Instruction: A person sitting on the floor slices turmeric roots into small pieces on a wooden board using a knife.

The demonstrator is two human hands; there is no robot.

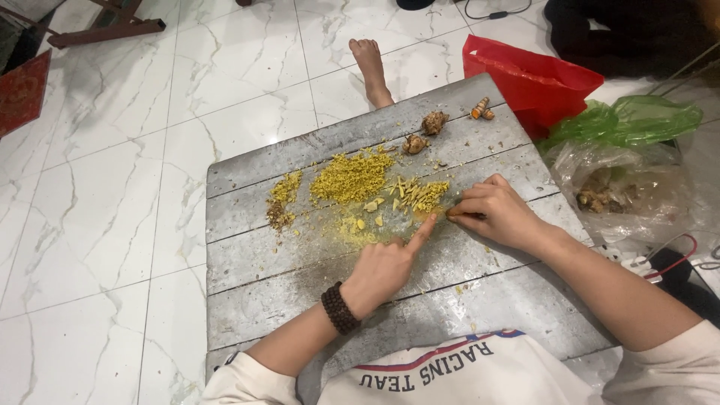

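both hands work yellow root slivers (420,196): left hand (382,266) points (empty), right hand (491,214) pinches something small.

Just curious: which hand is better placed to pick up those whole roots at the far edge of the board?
Probably the right hand: it lies nearer the roots than the left hand.

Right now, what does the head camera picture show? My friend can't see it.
Two bare hands work on a grey wooden board on a marble floor: the right hand pinches something small, the left hand points a finger at it. Chopped yellow root pieces lie beyond, with whole roots further back.
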